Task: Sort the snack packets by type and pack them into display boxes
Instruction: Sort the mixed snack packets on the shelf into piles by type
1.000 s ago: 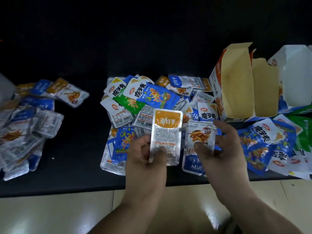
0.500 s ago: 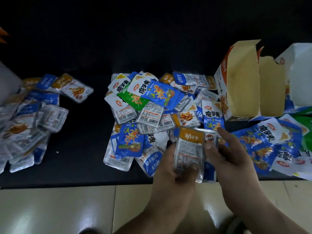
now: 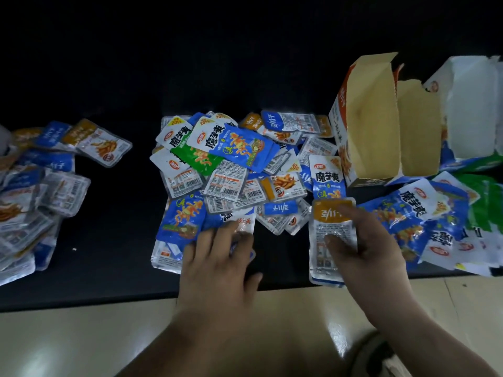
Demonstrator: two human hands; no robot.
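Right grip (image 3: 364, 251) pinched orange-topped packet (image 3: 325, 213), thumb across its face, packet jutting toward 10 o'clock | left grip (image 3: 217, 259) spread flat on blue packets (image 3: 179, 221), 9 o'clock of it.

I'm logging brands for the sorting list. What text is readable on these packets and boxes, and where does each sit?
"魔芋爽": white-and-blue packet beside the open box.
"20%": yellow badge on the green packet in the middle pile.
"劲仔", upside down: orange-topped packet held by the right hand.
Barcode labels and the box's side lettering: too small or blurred to read.
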